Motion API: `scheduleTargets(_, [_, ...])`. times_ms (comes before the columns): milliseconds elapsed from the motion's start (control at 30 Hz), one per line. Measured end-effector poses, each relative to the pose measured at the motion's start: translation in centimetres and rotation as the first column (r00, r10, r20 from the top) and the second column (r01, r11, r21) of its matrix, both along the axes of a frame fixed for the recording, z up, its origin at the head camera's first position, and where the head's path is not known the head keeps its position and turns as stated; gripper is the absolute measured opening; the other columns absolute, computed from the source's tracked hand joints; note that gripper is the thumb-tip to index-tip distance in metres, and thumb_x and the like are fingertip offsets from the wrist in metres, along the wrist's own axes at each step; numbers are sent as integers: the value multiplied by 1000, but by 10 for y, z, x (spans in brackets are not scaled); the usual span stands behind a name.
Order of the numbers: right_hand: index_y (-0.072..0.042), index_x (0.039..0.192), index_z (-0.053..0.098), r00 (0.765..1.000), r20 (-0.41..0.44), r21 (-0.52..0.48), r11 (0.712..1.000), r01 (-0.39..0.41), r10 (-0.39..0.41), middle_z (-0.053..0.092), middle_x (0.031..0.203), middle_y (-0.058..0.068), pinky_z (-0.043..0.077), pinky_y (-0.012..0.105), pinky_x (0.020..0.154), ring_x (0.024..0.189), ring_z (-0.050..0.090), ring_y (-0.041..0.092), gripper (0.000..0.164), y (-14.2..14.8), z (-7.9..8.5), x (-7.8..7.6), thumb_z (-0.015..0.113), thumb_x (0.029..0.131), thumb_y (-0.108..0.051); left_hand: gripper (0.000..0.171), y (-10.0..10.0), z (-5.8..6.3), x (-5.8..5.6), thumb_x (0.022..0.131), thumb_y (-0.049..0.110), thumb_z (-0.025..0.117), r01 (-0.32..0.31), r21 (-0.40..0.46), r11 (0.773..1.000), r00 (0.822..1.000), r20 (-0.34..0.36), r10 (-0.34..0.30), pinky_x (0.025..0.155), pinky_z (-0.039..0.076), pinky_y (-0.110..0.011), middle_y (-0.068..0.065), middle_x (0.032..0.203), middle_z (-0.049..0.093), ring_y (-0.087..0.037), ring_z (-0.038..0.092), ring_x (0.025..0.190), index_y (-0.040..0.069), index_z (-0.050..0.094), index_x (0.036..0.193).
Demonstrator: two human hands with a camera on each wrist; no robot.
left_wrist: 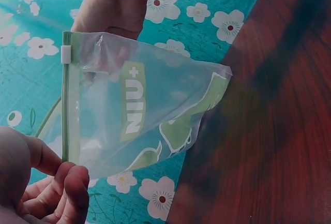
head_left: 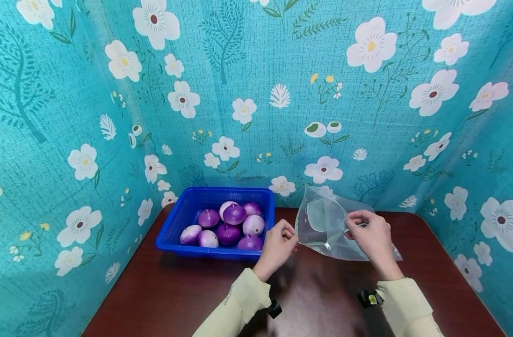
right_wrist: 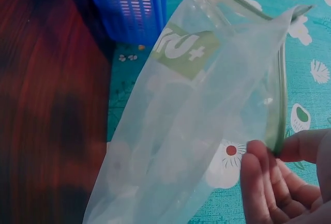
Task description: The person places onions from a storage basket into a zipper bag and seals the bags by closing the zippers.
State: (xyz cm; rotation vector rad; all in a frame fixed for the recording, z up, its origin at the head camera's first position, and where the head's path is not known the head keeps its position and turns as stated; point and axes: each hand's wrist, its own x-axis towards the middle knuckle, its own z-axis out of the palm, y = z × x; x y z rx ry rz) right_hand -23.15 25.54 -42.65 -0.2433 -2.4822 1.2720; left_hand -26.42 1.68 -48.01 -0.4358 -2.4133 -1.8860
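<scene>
A clear slider zip bag (head_left: 319, 224) with green print is held up above the table, its mouth spread apart. My left hand (head_left: 278, 245) pinches one end of the green zip edge between thumb and fingers. At the other end, my right hand (head_left: 372, 236) pinches the rim. The white slider (left_wrist: 65, 54) shows on the zip strip in the left wrist view. Nothing shows inside the bag. Close by my left hand stands a blue plastic basket (head_left: 165, 241) holding several purple onions (head_left: 228, 233).
The dark reddish-brown table (head_left: 176, 290) runs back to a teal floral cloth (head_left: 239, 70) that hangs behind it and along both sides. The basket sits at the table's back left.
</scene>
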Motion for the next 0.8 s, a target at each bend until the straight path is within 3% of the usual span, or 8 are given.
scheduleTargets(67, [-3, 111, 74, 1000, -11, 10, 1000, 12, -12, 77, 91, 14, 64, 40, 79, 67, 75, 14, 27, -1, 0, -1, 67, 101, -27, 9, 0, -1, -1, 91, 1, 66, -2, 1, 1000, 1000, 0, 2, 53, 57, -21, -11, 73, 74, -4, 66, 53, 7, 59, 89])
scheduleTargets(333, [-3, 106, 76, 998, -58, -19, 1000, -13, 12, 77, 85, 12, 55, 12, 70, 66, 74, 10, 25, -4, 1, -1, 70, 100, -26, 10, -3, -2, -2, 91, 1, 67, -16, 0, 1000, 1000, -15, 16, 54, 58, -22, -6, 72, 73, -15, 71, 57, 8, 59, 90])
scheduleTargets(433, [-4, 104, 76, 996, -81, -15, 1000, -24, 23, 77, 83, 11, 54, 11, 69, 64, 73, 9, 23, -7, -2, -1, 72, 99, -26, 9, -3, -2, 1, 91, 3, 68, -8, 4, 1000, 1000, -11, 8, 55, 58, -23, -8, 75, 74, -23, 74, 61, 7, 59, 92])
scheduleTargets(667, [-3, 100, 77, 991, -130, 1, 1000, -19, 19, 77, 82, 12, 55, 15, 62, 60, 70, 8, 18, -17, -8, -1, 77, 95, -20, 11, -5, -4, 5, 94, 8, 70, -9, 6, 1000, 1000, -15, 9, 56, 58, -23, -10, 79, 73, -8, 68, 59, 5, 60, 97])
scheduleTargets(800, [-2, 101, 77, 991, -132, 6, 1000, -6, 7, 77, 83, 14, 56, 15, 62, 60, 70, 9, 17, -19, -8, -2, 77, 95, -18, 13, -8, -3, 4, 93, 10, 72, -8, 6, 1000, 1000, -30, 8, 57, 57, -22, -8, 79, 73, -15, 71, 62, 6, 61, 98])
